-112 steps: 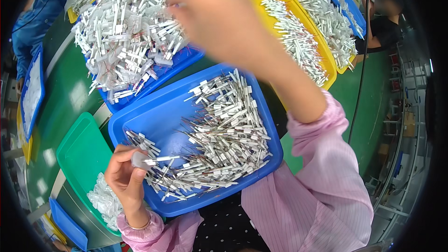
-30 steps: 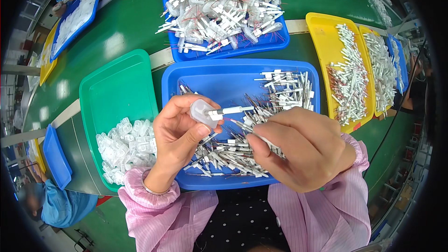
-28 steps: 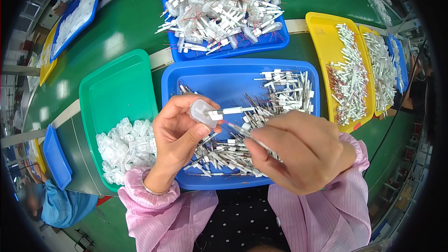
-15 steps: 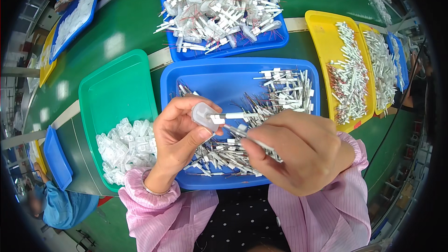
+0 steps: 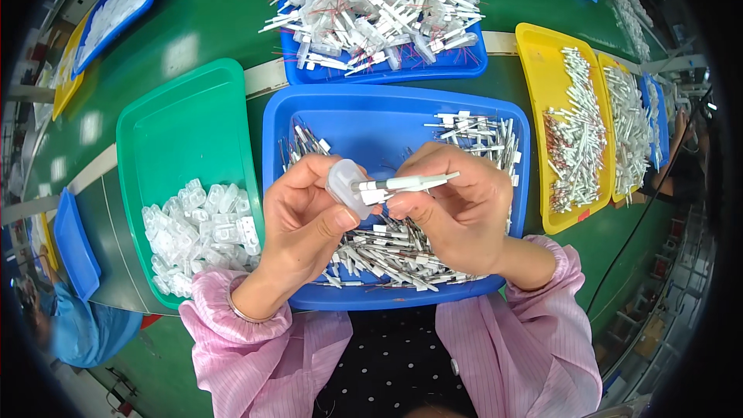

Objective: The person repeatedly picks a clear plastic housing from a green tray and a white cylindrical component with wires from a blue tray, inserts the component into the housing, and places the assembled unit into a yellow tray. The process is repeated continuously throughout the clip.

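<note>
Between its thumb and fingers, my left hand grips a translucent plastic housing, its opening facing right. White-sleeved wire leads stick out of that opening side by side, their pale tips pointing right. My right hand is closed on these leads with thumb and fingertips, close to the housing. How deep the leads sit inside the housing is hidden. Both hands are above a blue tray that holds many loose leads of the same kind.
A green tray of clear plastic housings stands at the left. Behind, another blue tray is heaped with housings fitted with leads. Yellow trays of white leads are at the right. Blue sleeves of a person show at the far left.
My right hand has risen and turned, bringing its lead from below up to the housing's opening. Leads now lie together there, where one stood alone before. The view has shifted slightly.
</note>
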Available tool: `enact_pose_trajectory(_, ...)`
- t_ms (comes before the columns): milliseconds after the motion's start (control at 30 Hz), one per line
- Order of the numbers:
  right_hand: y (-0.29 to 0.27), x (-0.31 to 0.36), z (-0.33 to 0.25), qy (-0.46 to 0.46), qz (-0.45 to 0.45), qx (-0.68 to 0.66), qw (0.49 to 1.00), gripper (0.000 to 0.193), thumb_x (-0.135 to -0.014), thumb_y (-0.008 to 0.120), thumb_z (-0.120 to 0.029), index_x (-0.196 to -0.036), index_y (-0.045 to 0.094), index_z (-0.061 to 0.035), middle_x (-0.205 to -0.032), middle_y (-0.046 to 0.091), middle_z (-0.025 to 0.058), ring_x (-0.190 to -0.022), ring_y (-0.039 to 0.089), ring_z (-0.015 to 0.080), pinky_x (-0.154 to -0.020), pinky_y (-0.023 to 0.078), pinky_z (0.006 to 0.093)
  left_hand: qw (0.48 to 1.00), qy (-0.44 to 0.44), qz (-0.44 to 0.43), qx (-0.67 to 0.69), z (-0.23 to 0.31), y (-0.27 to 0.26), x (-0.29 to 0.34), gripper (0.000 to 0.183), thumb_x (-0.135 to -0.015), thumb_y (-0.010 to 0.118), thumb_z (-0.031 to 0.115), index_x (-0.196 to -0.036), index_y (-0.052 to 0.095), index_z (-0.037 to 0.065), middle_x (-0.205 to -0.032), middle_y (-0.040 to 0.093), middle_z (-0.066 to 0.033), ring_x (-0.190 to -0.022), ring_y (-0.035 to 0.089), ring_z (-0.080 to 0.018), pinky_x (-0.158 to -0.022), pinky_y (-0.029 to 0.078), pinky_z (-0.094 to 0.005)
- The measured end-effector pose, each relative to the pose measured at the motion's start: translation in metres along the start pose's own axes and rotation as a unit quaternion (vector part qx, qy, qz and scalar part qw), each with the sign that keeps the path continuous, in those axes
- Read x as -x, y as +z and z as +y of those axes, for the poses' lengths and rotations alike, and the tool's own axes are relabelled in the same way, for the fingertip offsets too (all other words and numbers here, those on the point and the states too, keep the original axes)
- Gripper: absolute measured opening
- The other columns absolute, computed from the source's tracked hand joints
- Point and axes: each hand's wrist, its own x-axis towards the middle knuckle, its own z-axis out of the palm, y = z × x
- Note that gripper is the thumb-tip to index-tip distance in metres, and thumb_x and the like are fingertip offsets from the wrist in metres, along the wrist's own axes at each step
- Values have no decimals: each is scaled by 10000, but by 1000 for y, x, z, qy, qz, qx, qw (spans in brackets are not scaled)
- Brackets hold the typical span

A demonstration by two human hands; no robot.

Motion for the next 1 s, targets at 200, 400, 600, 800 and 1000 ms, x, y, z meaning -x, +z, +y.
enact_pose_trajectory(200, 10, 6, -1, -54, 33, 156, 986, 128, -689, 688, 36, -782, 602, 20, -660, 607, 122, -552, 598, 180, -475, 435, 241, 991, 49, 1, -121, 0, -4, 3, 296, -778, 642, -8, -1026, 484, -39, -979, 570, -130, -899, 566, -163, -819, 453, -294)
enact_pose_trajectory(400, 16, 8, 9, -109, 58, 171, 978, 104, -693, 671, 43, -769, 601, 28, -668, 614, 119, -540, 591, 164, -459, 434, 246, 977, 96, -21, -188, -1, -10, -1, 309, -766, 649, -27, -1027, 485, -42, -990, 560, -125, -918, 552, -155, -825, 449, -295)
enact_pose_trajectory(600, 5, 3, 0, -55, 14, 112, 992, 84, -712, 671, 29, -759, 602, 23, -677, 617, 120, -536, 588, 175, -492, 456, 249, 987, 42, -36, -150, 9, -7, -7, 310, -766, 659, 0, -1030, 505, -45, -978, 567, -118, -897, 560, -155, -808, 453, -295)
enact_pose_trajectory(800, -41, 2, -40, 66, -52, 83, 993, 371, -791, 629, -14, -1129, 482, 28, -714, 595, 43, -665, 576, 96, -630, 470, 234, 978, 41, 57, -195, 33, 1, -17, 269, -752, 655, -1, -997, 548, -33, -931, 604, -92, -843, 571, -131, -773, 450, -269)
enact_pose_trajectory(1000, -119, -18, -50, 143, 28, 204, 968, 159, -837, 581, -91, -934, 582, 36, -681, 584, 30, -621, 547, 77, -602, 441, 199, 847, 66, 163, -501, 56, -12, -63, 224, -732, 683, 59, -923, 594, -19, -875, 629, -80, -765, 585, -131, -721, 457, -265)
